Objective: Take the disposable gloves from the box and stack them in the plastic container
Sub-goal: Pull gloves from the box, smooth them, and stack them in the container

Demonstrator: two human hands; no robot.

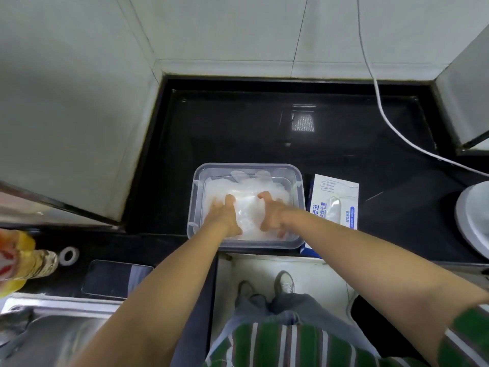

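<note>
A clear plastic container [194,202] sits on the black counter near its front edge and holds a pile of translucent disposable gloves [246,186]. Both my hands are inside it. My left hand [222,215] lies flat on the left part of the pile, fingers stretched forward. My right hand [272,213] arches over the right part, thumb and bent fingertips touching the gloves. The white and blue glove box [334,202] lies just right of the container, a glove showing in its opening.
A white cable [381,102] runs across the back right of the counter. A round white lid or bowl [473,218] sits at the right edge. To the left are a phone [113,279], a small ring [69,255], a yellow bottle [23,263] and a steel sink [53,337].
</note>
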